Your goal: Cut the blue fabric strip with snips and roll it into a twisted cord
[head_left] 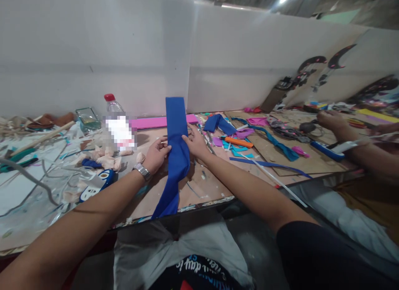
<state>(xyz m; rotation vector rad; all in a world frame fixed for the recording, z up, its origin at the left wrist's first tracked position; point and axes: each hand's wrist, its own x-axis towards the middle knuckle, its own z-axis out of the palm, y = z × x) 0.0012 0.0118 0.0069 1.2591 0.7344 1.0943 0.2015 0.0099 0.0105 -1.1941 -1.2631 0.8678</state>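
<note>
A long blue strip (pixel 176 115) of cloth or soft paper stretches between my hands. Its far end lies flat and straight against a stiff-looking edge, while the near part twists and hangs over the table's front edge. My left hand (pixel 158 153) pinches the strip's left border between thumb and fingers. On the opposite border, my right hand (pixel 195 141) grips it with the thumb on top, the other fingers partly hidden behind. Beyond the hands lies a flat pink strip (pixel 152 122). A folded blue piece (pixel 220 124) rests right of my right hand.
An orange cutter (pixel 238 142) and colourful scraps lie to the right. A red-capped bottle (pixel 109 98) stands at the left, near a blue-and-white glue gun (pixel 97 185) and crumpled scraps. A co-worker's hand (pixel 332 119) is at the far right. A white wall (pixel 124 45) rises behind.
</note>
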